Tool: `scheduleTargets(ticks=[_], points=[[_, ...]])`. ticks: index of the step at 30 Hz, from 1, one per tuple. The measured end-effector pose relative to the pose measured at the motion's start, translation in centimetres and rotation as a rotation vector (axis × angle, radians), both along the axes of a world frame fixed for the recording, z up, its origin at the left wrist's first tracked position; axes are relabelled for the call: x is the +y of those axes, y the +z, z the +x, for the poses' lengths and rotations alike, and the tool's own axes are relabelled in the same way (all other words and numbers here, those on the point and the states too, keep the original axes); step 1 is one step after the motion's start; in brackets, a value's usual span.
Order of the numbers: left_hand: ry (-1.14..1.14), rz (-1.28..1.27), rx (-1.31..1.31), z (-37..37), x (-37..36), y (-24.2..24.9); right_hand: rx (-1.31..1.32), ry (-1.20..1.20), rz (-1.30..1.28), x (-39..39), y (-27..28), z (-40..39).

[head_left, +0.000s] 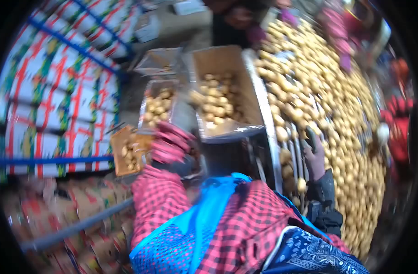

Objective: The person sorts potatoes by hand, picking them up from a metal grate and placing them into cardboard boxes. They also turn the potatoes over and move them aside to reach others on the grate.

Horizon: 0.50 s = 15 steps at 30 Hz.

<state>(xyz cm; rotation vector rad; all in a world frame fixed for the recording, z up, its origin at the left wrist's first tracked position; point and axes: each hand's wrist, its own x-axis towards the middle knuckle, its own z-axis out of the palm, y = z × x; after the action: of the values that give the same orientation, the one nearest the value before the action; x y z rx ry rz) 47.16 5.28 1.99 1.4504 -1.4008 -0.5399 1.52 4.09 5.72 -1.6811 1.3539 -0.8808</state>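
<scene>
My left hand (185, 113), in a greyish glove, is smeared by motion between a small box of potatoes (158, 107) and a large cardboard box (225, 59). Potatoes (216, 102) lie in the large box, some right by the blurred fingertips; I cannot tell whether that hand holds any. A bunched pink cuff (170, 142) sits behind it. Over the metal bars of a sorting table, my right hand (315, 157) reaches forward in a grey-purple glove with dark finger parts. Its fingers look apart, nothing showing between them, beside a broad spread of loose potatoes (350, 137).
A metal rail (263, 114) divides the large box from the potato table. Nearer on the left stands an orange crate (122, 155) with a few potatoes. Stacked printed cartons (58, 96) fill the left side behind blue bars. Other people's sleeves (339, 36) and red gloves (397, 107) surround the table.
</scene>
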Motion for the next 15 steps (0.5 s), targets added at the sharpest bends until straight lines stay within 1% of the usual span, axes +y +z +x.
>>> scheduleTargets(ticks=[1,2,3,5,6,7,8,9,11,12,13,15], points=[[0.117,0.064,0.188,2.9,-2.3,3.0,0.144,-0.027,-0.039,1.8,0.7,-2.4],[0.205,0.075,0.348,4.9,-4.6,5.4,0.199,-0.154,0.094,3.7,2.4,-3.0],[0.279,0.046,0.437,6.0,-6.3,7.4,0.243,-0.209,0.006,5.3,0.5,-5.4],[0.401,-0.026,0.488,4.3,-7.6,10.0,0.301,-0.351,-0.054,9.0,0.1,-9.1],[0.441,-0.040,0.507,2.0,-7.4,10.5,0.450,-0.463,-0.064,10.8,-0.1,-10.9],[0.358,0.029,0.322,1.3,-8.1,8.9,0.434,-0.553,-0.082,12.3,0.0,-13.1],[0.198,-0.067,0.144,-0.8,-7.8,5.4,0.564,-0.673,-0.072,14.3,0.4,-15.6],[0.060,-0.076,-0.014,-4.5,-7.1,4.2,0.695,-0.782,-0.055,16.1,0.9,-18.6],[-0.229,-0.147,-0.292,-11.8,-5.6,1.8,0.836,-1.044,-0.076,21.7,-0.3,-28.0],[-0.403,0.215,-0.139,-15.5,-4.0,2.7,0.721,-1.171,-0.138,24.3,0.2,-31.1],[-0.444,0.100,-0.174,-18.5,-3.2,0.1,0.604,-1.291,-0.201,26.5,1.0,-33.9],[-0.655,0.027,-0.280,-23.8,-3.4,0.8,1.184,-1.381,0.045,30.0,2.3,-38.7]])
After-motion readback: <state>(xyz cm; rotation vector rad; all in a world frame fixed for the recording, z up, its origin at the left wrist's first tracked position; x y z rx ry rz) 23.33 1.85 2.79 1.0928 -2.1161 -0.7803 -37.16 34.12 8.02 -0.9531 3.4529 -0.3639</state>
